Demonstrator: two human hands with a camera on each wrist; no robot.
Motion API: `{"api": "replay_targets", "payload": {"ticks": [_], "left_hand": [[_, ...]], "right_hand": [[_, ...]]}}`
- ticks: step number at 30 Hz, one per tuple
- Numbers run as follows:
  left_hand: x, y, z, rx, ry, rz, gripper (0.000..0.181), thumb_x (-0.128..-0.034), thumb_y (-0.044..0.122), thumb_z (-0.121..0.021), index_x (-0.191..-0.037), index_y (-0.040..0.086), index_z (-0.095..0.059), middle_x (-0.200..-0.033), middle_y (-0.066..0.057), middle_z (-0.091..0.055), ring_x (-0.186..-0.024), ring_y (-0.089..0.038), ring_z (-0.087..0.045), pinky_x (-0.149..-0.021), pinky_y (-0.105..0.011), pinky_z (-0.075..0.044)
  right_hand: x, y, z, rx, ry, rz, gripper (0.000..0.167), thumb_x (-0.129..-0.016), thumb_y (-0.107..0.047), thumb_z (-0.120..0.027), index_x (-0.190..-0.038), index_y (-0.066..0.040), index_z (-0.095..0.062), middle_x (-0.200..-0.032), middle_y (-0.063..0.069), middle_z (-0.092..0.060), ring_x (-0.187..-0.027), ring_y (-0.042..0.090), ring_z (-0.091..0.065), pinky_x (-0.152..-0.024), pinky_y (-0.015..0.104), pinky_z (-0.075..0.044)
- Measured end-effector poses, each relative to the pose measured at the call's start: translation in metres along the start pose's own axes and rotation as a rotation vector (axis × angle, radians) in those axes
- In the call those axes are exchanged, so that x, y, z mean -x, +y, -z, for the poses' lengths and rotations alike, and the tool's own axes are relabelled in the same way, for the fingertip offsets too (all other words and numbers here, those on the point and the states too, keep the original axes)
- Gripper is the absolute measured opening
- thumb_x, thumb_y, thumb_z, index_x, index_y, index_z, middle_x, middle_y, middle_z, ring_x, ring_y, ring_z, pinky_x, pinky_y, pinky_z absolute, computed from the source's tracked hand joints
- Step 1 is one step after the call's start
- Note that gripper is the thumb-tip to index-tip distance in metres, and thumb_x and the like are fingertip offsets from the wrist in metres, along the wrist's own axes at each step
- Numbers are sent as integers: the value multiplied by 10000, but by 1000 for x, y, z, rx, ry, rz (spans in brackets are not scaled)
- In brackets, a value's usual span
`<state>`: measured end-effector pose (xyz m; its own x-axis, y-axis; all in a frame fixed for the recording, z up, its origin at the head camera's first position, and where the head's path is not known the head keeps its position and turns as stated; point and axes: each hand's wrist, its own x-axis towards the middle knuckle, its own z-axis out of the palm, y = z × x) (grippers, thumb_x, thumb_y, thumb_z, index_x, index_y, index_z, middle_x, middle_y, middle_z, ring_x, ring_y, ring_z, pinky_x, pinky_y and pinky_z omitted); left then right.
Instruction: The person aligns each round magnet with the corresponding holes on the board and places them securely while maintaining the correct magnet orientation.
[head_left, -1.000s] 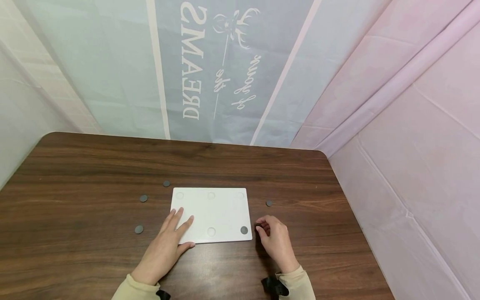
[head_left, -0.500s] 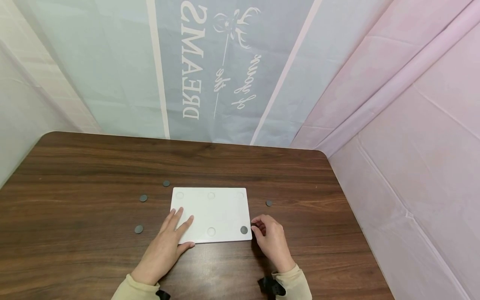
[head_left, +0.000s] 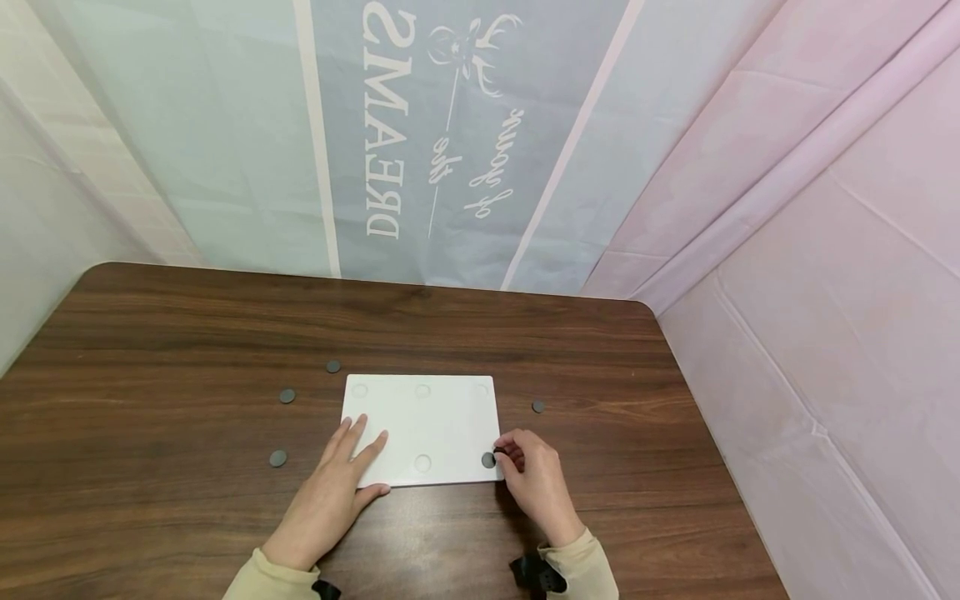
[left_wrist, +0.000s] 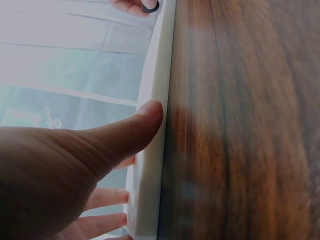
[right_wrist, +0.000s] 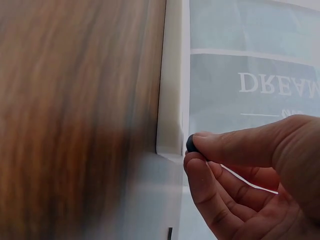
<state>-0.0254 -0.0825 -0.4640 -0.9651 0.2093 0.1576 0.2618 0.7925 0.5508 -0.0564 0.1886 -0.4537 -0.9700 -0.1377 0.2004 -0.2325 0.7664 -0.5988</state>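
Note:
A white rectangular board [head_left: 442,425] with shallow round recesses lies flat on the table. My left hand [head_left: 330,492] rests on its near left corner, fingers spread on top; in the left wrist view the thumb [left_wrist: 147,117] presses against the side edge. At the near right corner, my right hand [head_left: 538,479] pinches a small dark round disc [right_wrist: 191,144] between thumb and index finger, over the board's edge. Right beside that held disc, another grey disc [head_left: 488,460] sits in the corner recess. The remaining visible recesses hold no disc; the near left corner is hidden under my left hand.
Three grey discs lie left of the board: one near its far corner [head_left: 333,367], a middle disc [head_left: 287,397] and a nearer disc [head_left: 278,458]. One more disc [head_left: 537,407] lies to the right. Behind the wooden table [head_left: 615,358] hangs a printed cloth [head_left: 465,167].
My right hand has moved left with the pinched disc, from beside the board to over its near right corner. My left hand and the board have stayed in place.

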Motion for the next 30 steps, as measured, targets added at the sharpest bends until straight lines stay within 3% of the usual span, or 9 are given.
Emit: {"api": "replay_targets", "payload": {"ticks": [30], "left_hand": [[0, 0, -1, -6, 0, 1, 614, -767, 257, -789, -1315, 68, -587, -1466, -227, -404, -1367, -426, -334, -832, -519, -531]], "right_hand": [[-5, -15, -9, -22, -54, 44, 110, -823, -8, -724, -873, -89, -669, -801, -10, -619, -693, 59, -572, -604, 188, -507]]}}
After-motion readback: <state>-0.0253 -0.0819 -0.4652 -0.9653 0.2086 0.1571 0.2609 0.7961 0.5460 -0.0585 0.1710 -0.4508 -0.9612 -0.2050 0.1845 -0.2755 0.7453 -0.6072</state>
